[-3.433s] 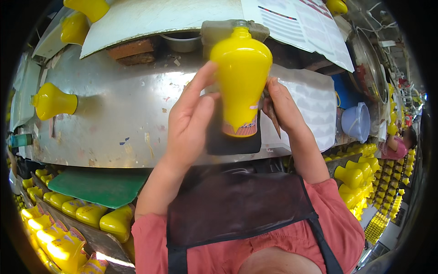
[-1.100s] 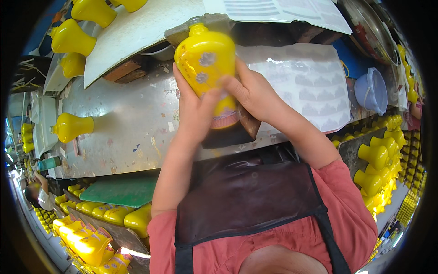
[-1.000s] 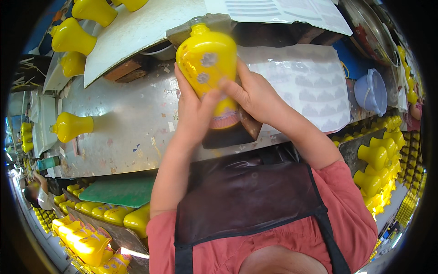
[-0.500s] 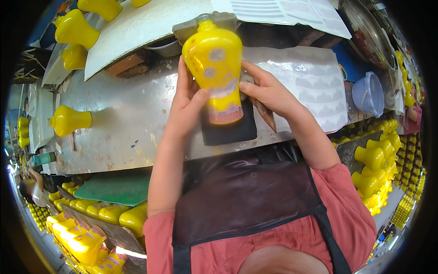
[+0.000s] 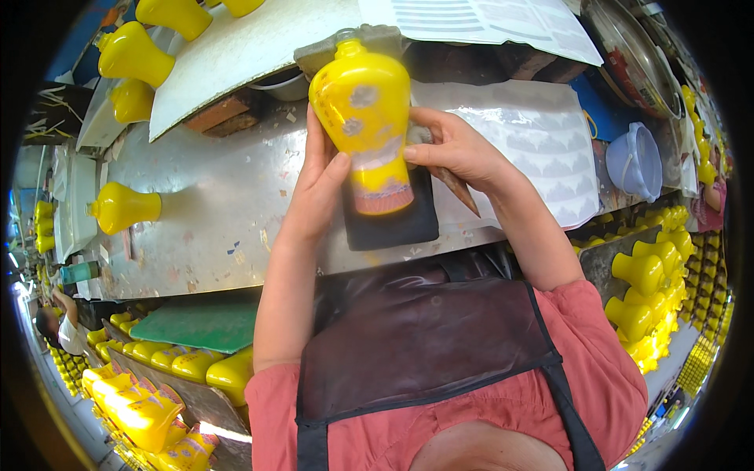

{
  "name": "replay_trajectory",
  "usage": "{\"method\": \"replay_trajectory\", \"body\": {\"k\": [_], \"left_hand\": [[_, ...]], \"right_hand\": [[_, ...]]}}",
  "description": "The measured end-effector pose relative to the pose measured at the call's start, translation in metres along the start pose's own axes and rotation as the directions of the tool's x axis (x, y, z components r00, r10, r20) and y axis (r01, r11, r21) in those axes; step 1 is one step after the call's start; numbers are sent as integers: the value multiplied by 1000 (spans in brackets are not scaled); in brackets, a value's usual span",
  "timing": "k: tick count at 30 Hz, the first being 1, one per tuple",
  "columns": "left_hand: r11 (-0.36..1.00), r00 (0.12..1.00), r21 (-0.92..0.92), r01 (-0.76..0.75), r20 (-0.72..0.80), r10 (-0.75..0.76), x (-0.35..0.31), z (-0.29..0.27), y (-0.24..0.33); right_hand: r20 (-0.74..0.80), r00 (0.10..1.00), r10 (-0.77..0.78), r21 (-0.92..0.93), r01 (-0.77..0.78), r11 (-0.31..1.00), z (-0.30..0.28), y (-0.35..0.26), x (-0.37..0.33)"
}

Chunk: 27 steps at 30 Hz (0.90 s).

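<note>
A glossy yellow vase-shaped bottle (image 5: 369,90) with greyish round decals and a pink patterned band lies tilted between my hands, its clear neck on a grey rest (image 5: 310,56). My left hand (image 5: 314,173) is closed round its left side, thumb on the front near the narrow waist. My right hand (image 5: 452,149) pinches the right edge of the waist. A brown pointed tool (image 5: 462,195) juts out below that hand, apparently held in it. Part of something whitish shows behind the right fingers; I cannot make out what it is. Under the bottle's base lies a black pad (image 5: 393,233).
Decal sheets (image 5: 542,157) lie on the metal table (image 5: 204,196), right of my hands. A lavender bucket (image 5: 633,163) stands beyond them. One yellow bottle (image 5: 126,207) is at the left. More bottles fill racks below at both sides, beside a green board (image 5: 200,318).
The bottle has shifted slightly left, along with both hands. My right thumb now presses at the bottle's edge, a little lower than before.
</note>
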<state>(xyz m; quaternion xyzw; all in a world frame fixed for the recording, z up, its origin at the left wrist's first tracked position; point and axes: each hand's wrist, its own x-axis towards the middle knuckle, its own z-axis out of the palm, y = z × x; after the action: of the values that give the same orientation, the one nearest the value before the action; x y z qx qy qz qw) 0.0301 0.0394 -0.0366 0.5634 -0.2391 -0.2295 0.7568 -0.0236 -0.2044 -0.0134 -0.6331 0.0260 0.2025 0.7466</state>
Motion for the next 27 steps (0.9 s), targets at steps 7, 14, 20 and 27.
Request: {"method": "replay_trajectory", "body": {"k": [7, 14, 20, 27], "left_hand": [[999, 1000, 37, -6, -23, 7, 4, 1, -6], [999, 1000, 38, 14, -9, -13, -1, 5, 7], [1000, 1000, 23, -2, 3, 2, -2, -2, -3], [999, 1000, 42, -3, -27, 4, 0, -4, -15]], "right_hand": [[-13, 998, -63, 5, 63, 998, -1, 10, 8], [5, 999, -47, 24, 46, 999, -2, 8, 8], [-45, 997, -59, -20, 58, 998, 3, 9, 7], [-75, 997, 5, -68, -10, 998, 6, 3, 0]]}}
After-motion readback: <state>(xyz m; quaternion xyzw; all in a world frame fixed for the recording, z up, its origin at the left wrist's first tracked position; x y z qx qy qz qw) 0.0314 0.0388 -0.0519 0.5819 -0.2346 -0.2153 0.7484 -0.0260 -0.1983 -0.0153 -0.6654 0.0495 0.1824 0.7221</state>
